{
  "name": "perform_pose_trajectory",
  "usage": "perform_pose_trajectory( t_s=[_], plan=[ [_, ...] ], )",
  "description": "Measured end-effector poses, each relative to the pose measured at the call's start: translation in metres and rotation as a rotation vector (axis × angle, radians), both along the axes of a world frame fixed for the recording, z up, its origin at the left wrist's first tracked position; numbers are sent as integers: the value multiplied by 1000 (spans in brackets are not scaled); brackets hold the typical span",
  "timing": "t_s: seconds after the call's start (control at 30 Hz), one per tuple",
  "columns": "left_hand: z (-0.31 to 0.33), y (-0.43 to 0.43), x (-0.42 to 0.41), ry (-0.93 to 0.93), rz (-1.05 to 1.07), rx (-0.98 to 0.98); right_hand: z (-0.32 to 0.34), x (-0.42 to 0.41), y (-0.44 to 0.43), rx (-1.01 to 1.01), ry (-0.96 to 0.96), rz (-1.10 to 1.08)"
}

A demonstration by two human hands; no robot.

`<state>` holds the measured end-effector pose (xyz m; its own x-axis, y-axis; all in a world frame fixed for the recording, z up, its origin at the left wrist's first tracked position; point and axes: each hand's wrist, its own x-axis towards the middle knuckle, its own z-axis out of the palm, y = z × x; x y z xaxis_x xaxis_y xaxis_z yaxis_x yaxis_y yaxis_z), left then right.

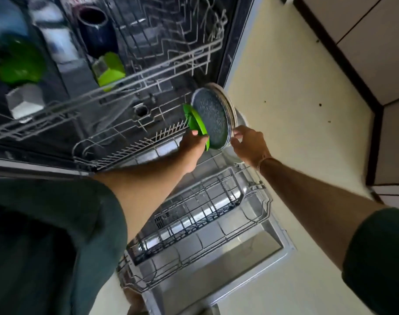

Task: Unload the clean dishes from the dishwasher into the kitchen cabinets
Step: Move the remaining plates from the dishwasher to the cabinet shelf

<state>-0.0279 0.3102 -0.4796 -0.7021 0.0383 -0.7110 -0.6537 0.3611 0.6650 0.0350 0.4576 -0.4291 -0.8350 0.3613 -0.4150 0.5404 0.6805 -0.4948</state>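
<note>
At the far end of the pulled-out lower rack (194, 212) several plates stand on edge. A green plate (195, 122) is the nearest one, and my left hand (193, 147) grips its lower edge with the thumb on its face. Behind it stands a dark speckled plate (211, 120) with a white rim (228, 103). My right hand (248, 144) holds this plate's right edge, thumb on the rim and fingers curled behind. Another pale plate (241, 118) is partly hidden behind that hand.
The upper rack (148, 71) holds a green bowl (19, 62), a green cup (109, 70), a dark blue mug (96, 28) and a white cup (25, 101). The open dishwasher door (250, 253) lies below. Cream floor (296, 110) and white cabinets (375, 53) are on the right.
</note>
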Motion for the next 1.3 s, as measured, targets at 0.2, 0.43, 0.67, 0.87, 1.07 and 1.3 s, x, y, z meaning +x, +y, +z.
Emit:
perform_pose_trajectory(
  t_s=[0.2, 0.43, 0.67, 0.87, 1.07, 1.3],
  plan=[
    [-29, 22, -14, 126, -11, -149, -23, -18, -15, 102, 151, -106],
    [-26, 19, -25, 205, -96, -267, -30, -21, -32, 247, 209, -96],
    [-19, 12, -24, 251, -104, -253, -28, -38, -39, 391, 94, 130],
    [2, -1, -8, 249, -60, -90, 4, -29, -39, 379, 154, 165],
    [65, -17, 26, 230, -60, 2, 62, 1, -47, 429, 161, 233],
    [180, -53, 66, 144, 44, 60, 161, 39, -85, 498, 181, 307]
  ],
)
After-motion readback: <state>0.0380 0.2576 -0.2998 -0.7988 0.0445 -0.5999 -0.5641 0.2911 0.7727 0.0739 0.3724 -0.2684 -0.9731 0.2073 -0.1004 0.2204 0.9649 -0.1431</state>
